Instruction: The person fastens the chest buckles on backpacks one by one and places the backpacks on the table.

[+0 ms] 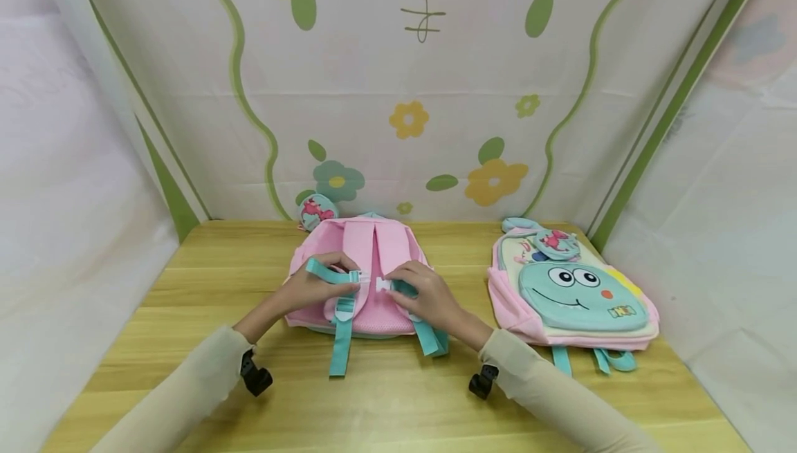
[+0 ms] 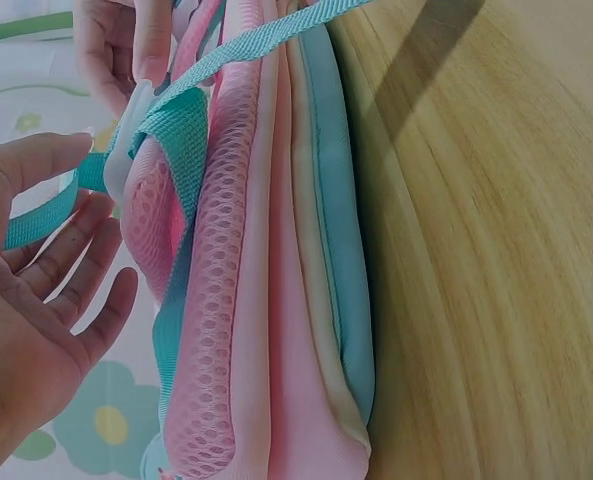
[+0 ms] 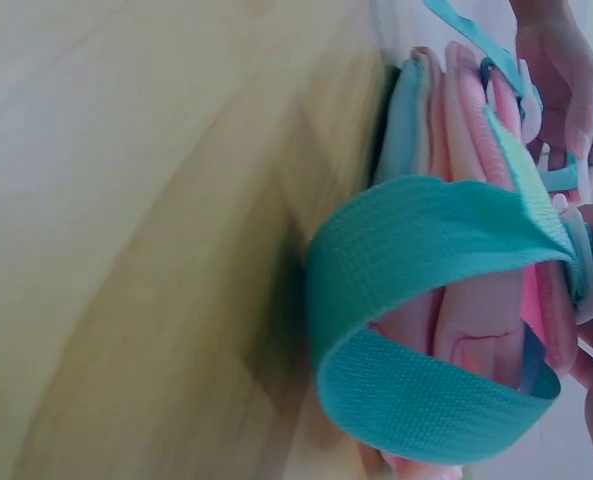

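Observation:
A pink backpack [image 1: 386, 323] lies with its straps facing up, under both hands. In the head view my left hand [image 1: 314, 285] pinches a white buckle half [image 1: 362, 278] with a teal strap [image 1: 326, 272] threaded through it. Facing it, my right hand [image 1: 431, 295] grips the other white buckle half [image 1: 382, 285]. The halves are apart, with a small gap between them over the pink shoulder straps [image 1: 359, 242]. A teal webbing loop [image 3: 426, 420] hangs below the right hand in the right wrist view. Mesh padding [image 2: 211, 340] shows along the bag's side in the left wrist view.
A second backpack [image 1: 582, 294] with a smiling teal face pocket lies at the right of the wooden table [image 1: 280, 411]. A round teal charm [image 1: 317, 211] sits behind the first bag. Flower-printed cloth [image 1: 373, 66] encloses the back and sides.

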Available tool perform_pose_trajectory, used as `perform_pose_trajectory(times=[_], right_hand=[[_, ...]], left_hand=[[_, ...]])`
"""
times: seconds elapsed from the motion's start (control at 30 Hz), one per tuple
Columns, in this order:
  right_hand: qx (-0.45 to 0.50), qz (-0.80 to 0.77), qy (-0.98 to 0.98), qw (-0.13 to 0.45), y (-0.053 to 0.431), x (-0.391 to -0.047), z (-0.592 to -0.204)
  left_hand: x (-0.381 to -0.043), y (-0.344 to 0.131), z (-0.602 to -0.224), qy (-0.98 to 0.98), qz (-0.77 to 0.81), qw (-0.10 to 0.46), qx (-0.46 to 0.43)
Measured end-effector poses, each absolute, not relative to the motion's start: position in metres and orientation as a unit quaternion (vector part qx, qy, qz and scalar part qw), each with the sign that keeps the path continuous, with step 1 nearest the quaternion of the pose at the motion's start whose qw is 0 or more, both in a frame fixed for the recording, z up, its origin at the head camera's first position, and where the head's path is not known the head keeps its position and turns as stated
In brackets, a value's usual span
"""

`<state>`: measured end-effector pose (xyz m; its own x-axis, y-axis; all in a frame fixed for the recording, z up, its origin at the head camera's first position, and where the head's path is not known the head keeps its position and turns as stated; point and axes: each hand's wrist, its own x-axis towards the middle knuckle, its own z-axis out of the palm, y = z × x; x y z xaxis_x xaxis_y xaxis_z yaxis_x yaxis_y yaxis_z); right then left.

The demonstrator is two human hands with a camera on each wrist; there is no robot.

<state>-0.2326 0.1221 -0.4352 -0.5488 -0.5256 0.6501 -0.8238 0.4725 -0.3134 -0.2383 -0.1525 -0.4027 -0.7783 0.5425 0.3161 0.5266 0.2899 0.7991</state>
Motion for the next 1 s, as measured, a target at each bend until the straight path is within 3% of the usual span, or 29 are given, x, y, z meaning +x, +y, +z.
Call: perform_pose_trajectory(times=[1.0], right_hand=[[0.402,0.385,-0.803,0.214,0.115,-0.238,-0.421]], left_hand=[[-0.244,-0.146,-0.397,0.788,0.501,0.001,0.358]])
